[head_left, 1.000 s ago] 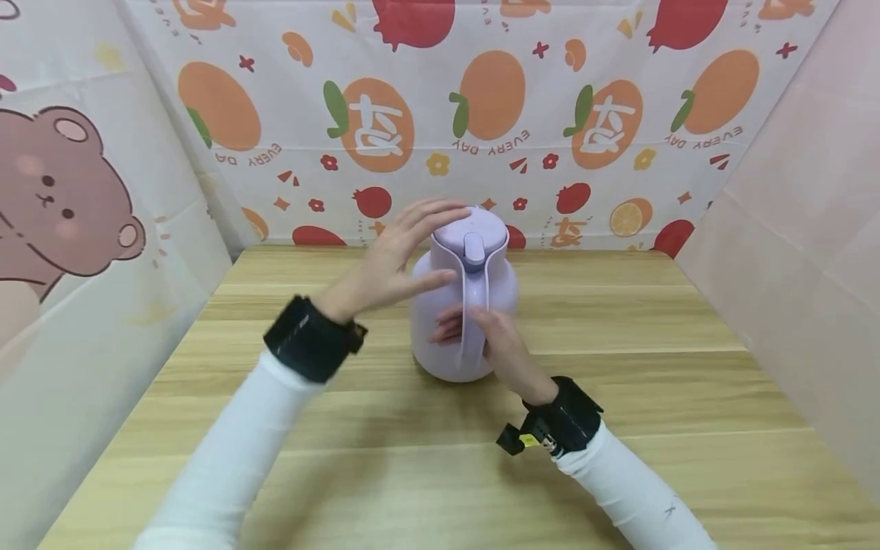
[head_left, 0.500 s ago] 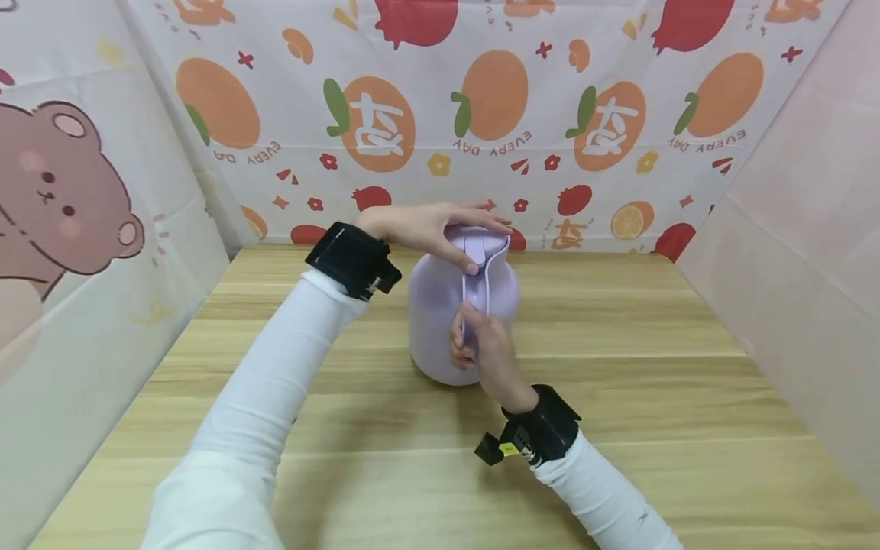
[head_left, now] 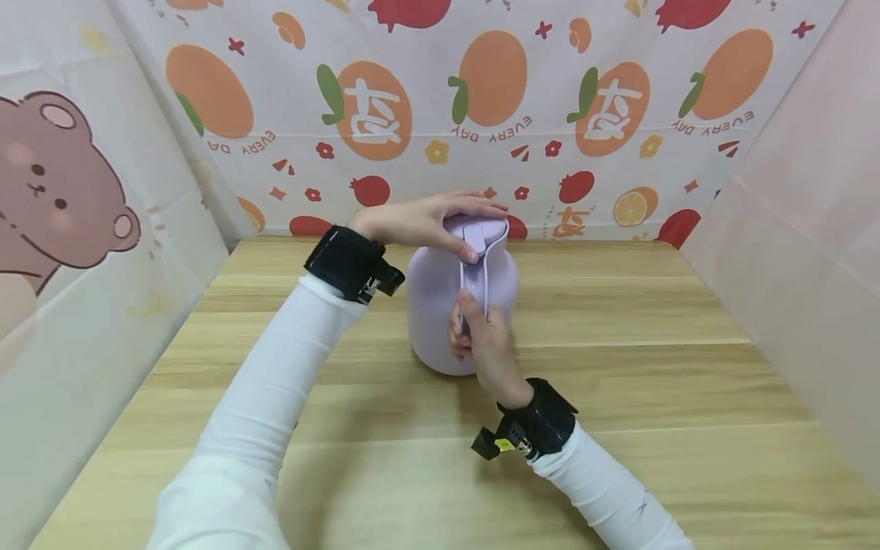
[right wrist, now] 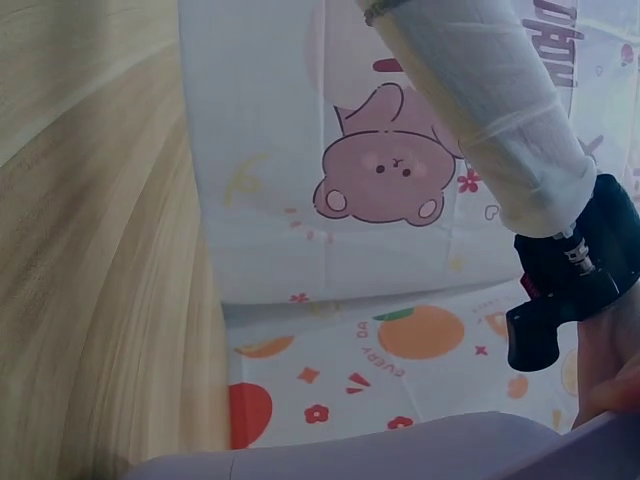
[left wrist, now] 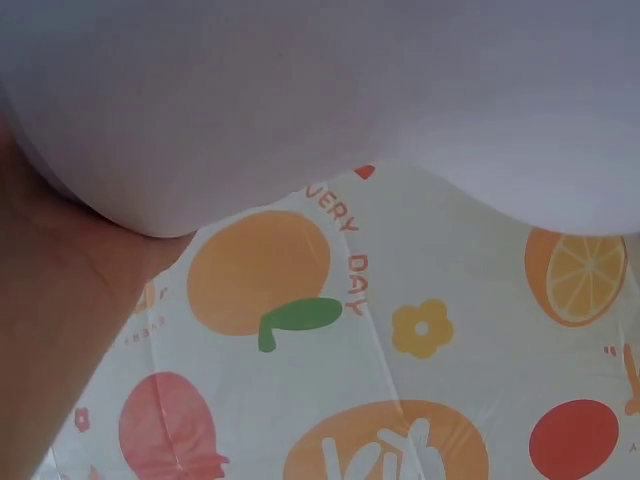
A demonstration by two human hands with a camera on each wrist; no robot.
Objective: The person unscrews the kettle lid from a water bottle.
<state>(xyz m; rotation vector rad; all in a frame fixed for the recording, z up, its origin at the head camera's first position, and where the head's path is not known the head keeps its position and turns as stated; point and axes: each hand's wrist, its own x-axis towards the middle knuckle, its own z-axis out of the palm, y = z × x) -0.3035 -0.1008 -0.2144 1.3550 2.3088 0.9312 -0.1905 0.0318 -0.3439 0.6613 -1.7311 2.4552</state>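
The left hand [head_left: 422, 220], reaching a second ago, is now clasping the lilac lid [head_left: 486, 228] of a round-bellied lilac jug [head_left: 435, 321] standing on the wood-grain surface [head_left: 632, 321]; the right hand's [head_left: 490, 347] fingers are gripping its handle [head_left: 473, 276], completing a two-handed hold.

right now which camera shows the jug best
The head view: it shows nearly the whole jug. The left wrist view shows only a close-up part filling the picture's top, the right wrist view just a strip along the bottom edge.

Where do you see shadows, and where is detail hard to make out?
Head view: soft shadows on the table; left wrist view: the jug fills the top, dim and featureless, with the patterned cloth clearer; right wrist view: duller light overall.
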